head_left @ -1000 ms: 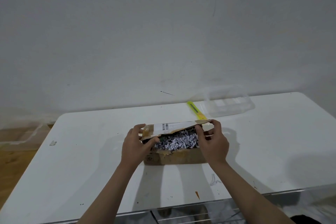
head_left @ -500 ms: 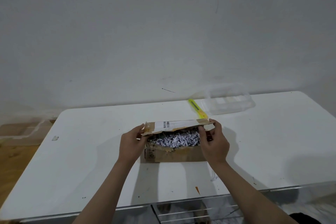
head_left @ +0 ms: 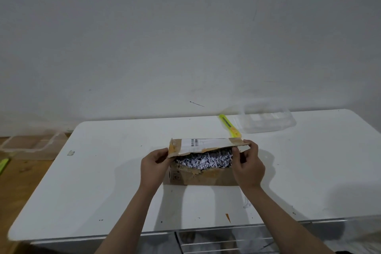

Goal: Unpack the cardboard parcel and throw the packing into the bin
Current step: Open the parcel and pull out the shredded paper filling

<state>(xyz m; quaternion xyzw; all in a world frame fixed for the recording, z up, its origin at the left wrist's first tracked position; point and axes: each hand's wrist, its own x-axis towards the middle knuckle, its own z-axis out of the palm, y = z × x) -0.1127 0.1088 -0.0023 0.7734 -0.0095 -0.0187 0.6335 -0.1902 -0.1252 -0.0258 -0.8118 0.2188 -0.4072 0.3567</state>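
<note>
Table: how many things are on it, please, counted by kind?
Cardboard parcel with shredded paper: 1
Yellow-green utility knife: 1
Clear plastic container: 1
Total: 3

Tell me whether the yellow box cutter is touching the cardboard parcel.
Apart. In the head view, bare white table shows between the yellow box cutter and the raised flap of the cardboard parcel.
</note>
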